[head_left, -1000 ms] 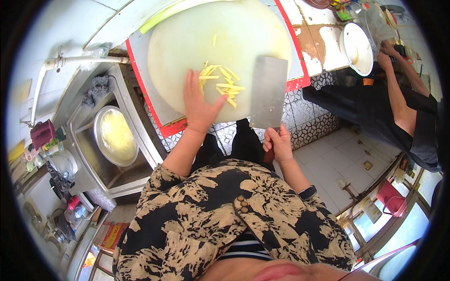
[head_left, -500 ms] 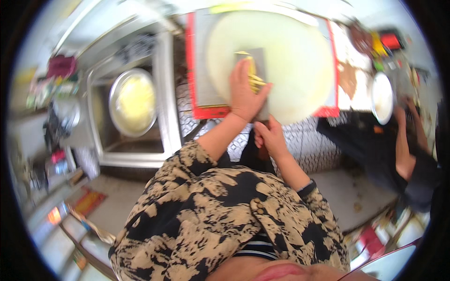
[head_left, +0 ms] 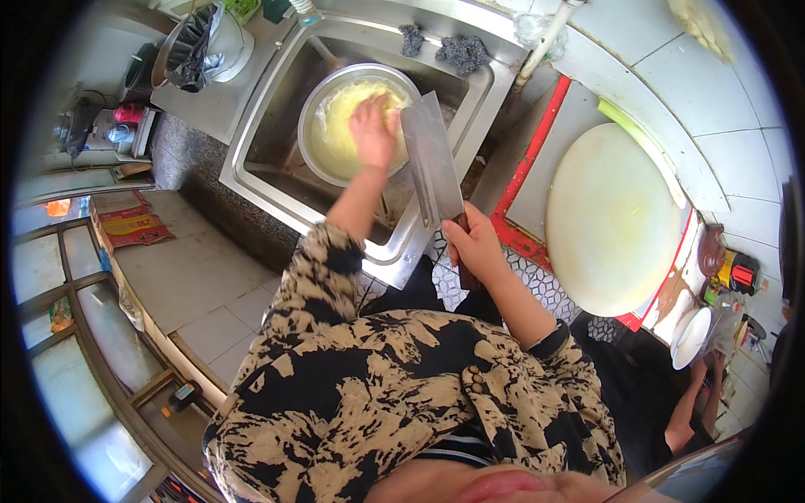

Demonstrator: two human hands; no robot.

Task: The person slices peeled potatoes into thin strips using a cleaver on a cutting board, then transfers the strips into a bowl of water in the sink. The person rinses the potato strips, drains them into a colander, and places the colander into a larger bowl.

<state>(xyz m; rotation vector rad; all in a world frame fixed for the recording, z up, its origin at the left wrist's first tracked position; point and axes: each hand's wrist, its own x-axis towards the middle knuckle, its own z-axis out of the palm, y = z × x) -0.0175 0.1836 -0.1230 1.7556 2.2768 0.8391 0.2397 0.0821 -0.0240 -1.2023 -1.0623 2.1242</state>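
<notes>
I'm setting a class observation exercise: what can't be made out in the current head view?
Head view: right rim of metal bowl, partly hidden by the cleaver.
Head view: cleaver handle, partly covered by the right hand.
Head view: yellow contents beneath the left hand, hidden by it.
Head view: whether the co-worker's hands hold anything, too small to tell.

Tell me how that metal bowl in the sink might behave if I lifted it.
The bowl should stay stiff, since it looks metallic. Yellow food covers most of its inside, so it's probably heavy. Its shine suggests a slippery grip.
</notes>
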